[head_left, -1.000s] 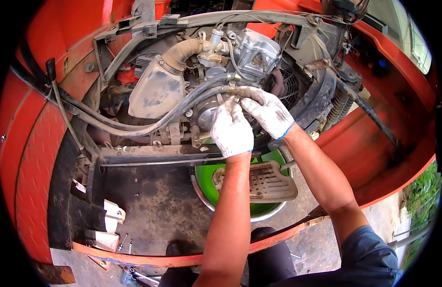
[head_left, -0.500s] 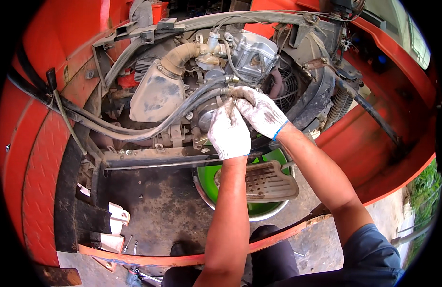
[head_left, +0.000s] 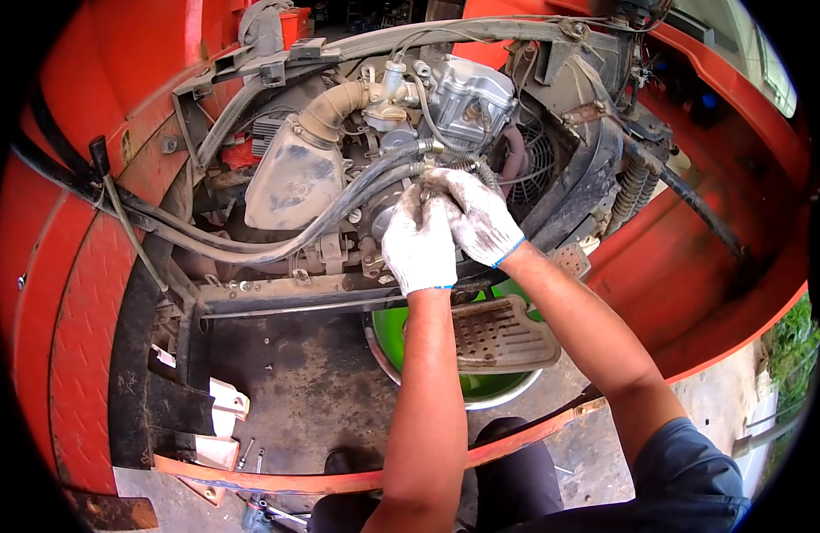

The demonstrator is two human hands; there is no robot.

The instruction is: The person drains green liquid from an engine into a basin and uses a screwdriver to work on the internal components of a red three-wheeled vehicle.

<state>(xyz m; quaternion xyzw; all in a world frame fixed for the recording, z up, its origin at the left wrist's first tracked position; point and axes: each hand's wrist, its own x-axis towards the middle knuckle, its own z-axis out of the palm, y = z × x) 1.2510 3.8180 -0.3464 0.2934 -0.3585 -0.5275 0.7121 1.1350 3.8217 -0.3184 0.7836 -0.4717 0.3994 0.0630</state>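
Note:
Both my hands wear dirty white knit gloves and meet in front of the engine [head_left: 470,99]. My left hand [head_left: 419,247] is closed, thumb and fingers pointing up. My right hand [head_left: 477,220] curls in from the right, its fingertips pressed against the left's. Whatever lies between the fingertips is small and mostly hidden. Just above them, two black rubber hoses [head_left: 346,200] end at metal clamps [head_left: 420,168] by the engine. A dusty air filter box [head_left: 294,188] with a brown elbow duct [head_left: 332,107] sits to the left.
Below the frame rail, a green basin [head_left: 388,333] with a perforated metal plate [head_left: 506,336] across it stands on the floor. A radiator fan [head_left: 538,158] and a coil spring [head_left: 630,197] are at the right. Red body panels [head_left: 81,311] surround the bay. Tools [head_left: 254,513] lie at lower left.
My hands have come slightly down from the hose ends, and the lower clamp shows more. The right hand's fingers have curled further over toward the left's. The view has shifted a little.

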